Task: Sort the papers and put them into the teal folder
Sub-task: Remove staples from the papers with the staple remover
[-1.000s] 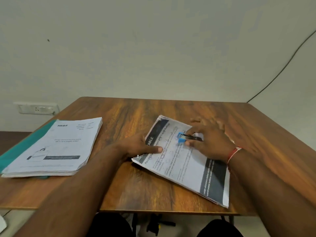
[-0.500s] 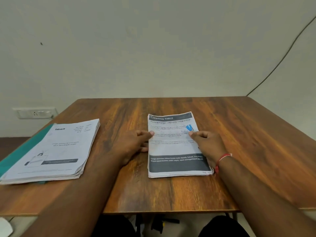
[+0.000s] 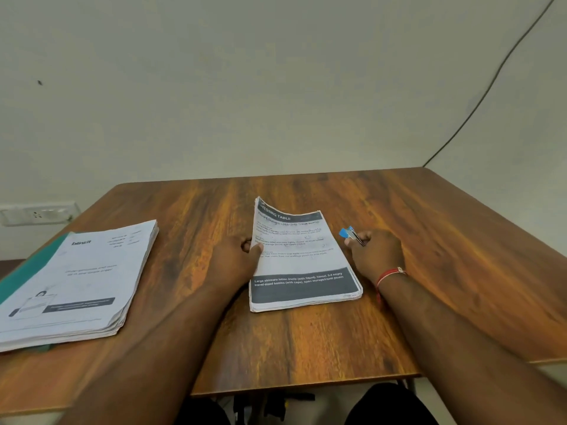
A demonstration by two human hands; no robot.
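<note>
Wooden table [image 3: 306,348]: middle stack [image 3: 302,262], left hand [image 3: 236,262] gripping its raised left edge, right hand [image 3: 379,256] pinching blue clip [image 3: 346,233] beside it; folder [image 3: 29,269] far left under second stack [image 3: 76,280]; next, probably carry the middle stack over.

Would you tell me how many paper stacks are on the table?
2. The left stack lies on the teal folder; the centre stack lies mid-table, its left edge gripped by the left hand. None seems hidden.

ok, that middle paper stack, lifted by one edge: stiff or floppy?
Probably floppy: the middle stack bows up where the left hand grips its edge. Sheets may fan apart: the blue clip is in the right hand.
</note>
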